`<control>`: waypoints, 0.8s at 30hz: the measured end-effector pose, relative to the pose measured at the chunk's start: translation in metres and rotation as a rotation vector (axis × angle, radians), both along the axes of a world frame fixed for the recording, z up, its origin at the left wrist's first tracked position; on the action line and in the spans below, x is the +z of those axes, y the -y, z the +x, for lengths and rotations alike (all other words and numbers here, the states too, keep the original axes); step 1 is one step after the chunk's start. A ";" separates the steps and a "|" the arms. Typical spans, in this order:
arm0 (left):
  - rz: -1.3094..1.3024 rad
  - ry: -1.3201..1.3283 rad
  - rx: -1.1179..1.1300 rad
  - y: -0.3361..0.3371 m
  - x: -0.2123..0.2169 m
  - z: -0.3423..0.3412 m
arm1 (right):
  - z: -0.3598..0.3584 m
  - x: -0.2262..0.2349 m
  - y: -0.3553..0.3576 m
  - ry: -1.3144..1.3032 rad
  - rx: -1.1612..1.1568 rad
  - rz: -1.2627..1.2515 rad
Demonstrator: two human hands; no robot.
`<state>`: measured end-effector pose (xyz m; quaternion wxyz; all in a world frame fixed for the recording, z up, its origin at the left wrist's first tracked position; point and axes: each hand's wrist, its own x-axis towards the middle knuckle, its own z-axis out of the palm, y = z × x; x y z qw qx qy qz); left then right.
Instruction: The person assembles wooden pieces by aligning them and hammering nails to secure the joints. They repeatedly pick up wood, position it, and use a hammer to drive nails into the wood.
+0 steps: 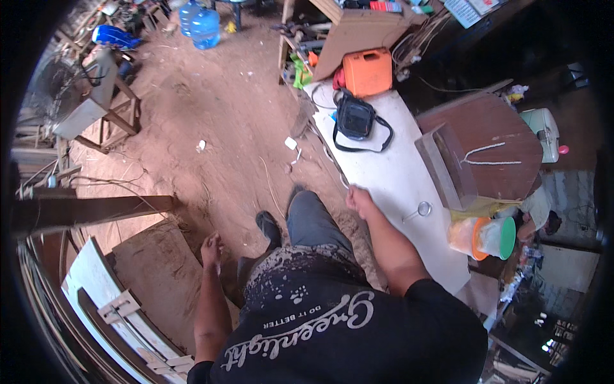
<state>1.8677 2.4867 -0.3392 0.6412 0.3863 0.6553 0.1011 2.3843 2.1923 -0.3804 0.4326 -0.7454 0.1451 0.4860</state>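
My left hand (212, 249) hangs low at my left side over the dirt floor, fingers loosely curled in, with nothing visible in it. Nearest to it are a brown board (160, 269) and a dark wooden beam (96, 214). My right hand (359, 200) is closed beside the left edge of a long white tabletop (390, 153); no object shows in it. On that tabletop lie a small black bag with a strap (355, 118) and, nearer me, a small round metal ring with a thin handle (423, 208).
An orange case (368, 72) stands at the tabletop's far end. To the right are a brown wooden panel (492, 134) and a green-lidded tub (499, 238). A wooden stand (105, 112) and blue water jugs (203, 29) sit farther off. White slatted boards (102, 281) lean at lower left.
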 end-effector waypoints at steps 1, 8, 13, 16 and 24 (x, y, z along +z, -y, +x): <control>0.021 -0.031 0.000 -0.014 0.002 0.009 | 0.018 0.018 -0.025 0.011 -0.093 0.082; -0.127 -0.265 -0.033 -0.055 -0.025 0.060 | 0.216 0.046 -0.189 0.093 -0.385 0.319; -0.271 -0.316 -0.220 -0.062 -0.026 0.077 | 0.392 0.052 -0.308 0.273 -0.559 0.577; -0.009 -0.358 -0.430 -0.114 -0.016 0.118 | 0.449 0.071 -0.350 0.181 -0.593 0.578; 0.039 -0.183 -0.302 -0.186 0.043 0.263 | 0.442 0.092 -0.327 0.221 -0.427 0.324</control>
